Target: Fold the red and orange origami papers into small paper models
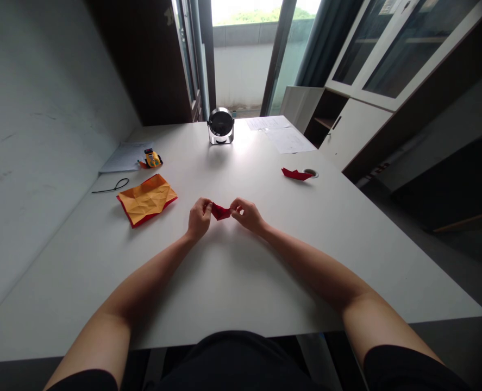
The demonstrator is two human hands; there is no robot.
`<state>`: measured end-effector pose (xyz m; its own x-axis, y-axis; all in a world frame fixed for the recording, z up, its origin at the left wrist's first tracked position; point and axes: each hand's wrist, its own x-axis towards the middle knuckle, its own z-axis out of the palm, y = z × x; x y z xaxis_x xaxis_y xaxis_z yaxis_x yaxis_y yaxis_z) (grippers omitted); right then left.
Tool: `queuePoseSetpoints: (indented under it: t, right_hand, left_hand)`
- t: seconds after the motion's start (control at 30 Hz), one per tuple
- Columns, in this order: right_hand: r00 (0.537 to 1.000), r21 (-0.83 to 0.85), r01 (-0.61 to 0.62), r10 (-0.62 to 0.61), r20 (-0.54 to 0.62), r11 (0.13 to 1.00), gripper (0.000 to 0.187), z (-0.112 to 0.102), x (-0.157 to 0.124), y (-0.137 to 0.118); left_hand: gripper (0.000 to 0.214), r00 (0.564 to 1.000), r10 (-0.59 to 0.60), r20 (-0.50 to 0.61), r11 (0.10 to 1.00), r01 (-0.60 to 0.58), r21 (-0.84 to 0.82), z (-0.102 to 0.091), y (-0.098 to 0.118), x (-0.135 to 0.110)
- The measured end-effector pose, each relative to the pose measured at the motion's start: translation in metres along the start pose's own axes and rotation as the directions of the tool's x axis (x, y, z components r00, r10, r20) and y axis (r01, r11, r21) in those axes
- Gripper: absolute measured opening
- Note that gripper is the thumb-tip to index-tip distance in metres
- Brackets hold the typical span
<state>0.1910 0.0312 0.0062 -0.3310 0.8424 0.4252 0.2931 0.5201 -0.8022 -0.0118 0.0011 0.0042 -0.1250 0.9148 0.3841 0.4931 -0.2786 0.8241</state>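
Red folded paper [221, 213], where's it at?

Over white table [241, 288], btwn L hand [200, 217], pinching its 9 o'clock end, & R hand [246, 213], at its 3 o'clock end.

Fingers loose?

Nope, thumb + fingertips closed on it, both sides; how hard, can't tell.

What's round it?

Orange-and-red sheet [148, 199] btwn 9 & 10 o'clock, red paper boat [295, 174] approx 2, round black device [220, 123] at 12.

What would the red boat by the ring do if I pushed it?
The boat looks like folded paper, so it's probably light and would slide easily. Its folds may keep it fairly stiff. Its thin pointed end could bend if squashed.
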Motion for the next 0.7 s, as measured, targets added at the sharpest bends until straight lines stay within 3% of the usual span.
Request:
queuePoseSetpoints:
  t: [0.27, 0.4, 0.57, 0.7]
  right_hand:
    - [0.996, 0.0, -0.063, 0.063, -0.056, 0.998, 0.006, -0.008, 0.003, 0.008]
    - [0.996, 0.011, -0.07, 0.07, -0.05, 0.997, 0.006, -0.008, 0.004, 0.014]
    - [1.0, -0.069, -0.016, 0.016, 0.003, 0.997, 0.011, -0.007, 0.001, 0.012]
    - [0.99, -0.249, 0.113, -0.089, 0.105, 0.962, 0.04, -0.005, -0.003, 0.003]
  left_hand:
    - [0.014, 0.967, -0.241, -0.082, 0.907, 0.194, -0.375, 0.005, -0.024, 0.014]
    - [0.014, 0.958, -0.281, -0.054, 0.85, 0.223, -0.477, 0.007, -0.024, 0.016]
    - [0.016, 0.988, -0.152, -0.015, 0.921, 0.136, -0.366, 0.003, -0.013, 0.011]
    - [0.015, 0.997, -0.073, 0.009, 0.975, 0.074, -0.21, -0.001, 0.003, 0.002]
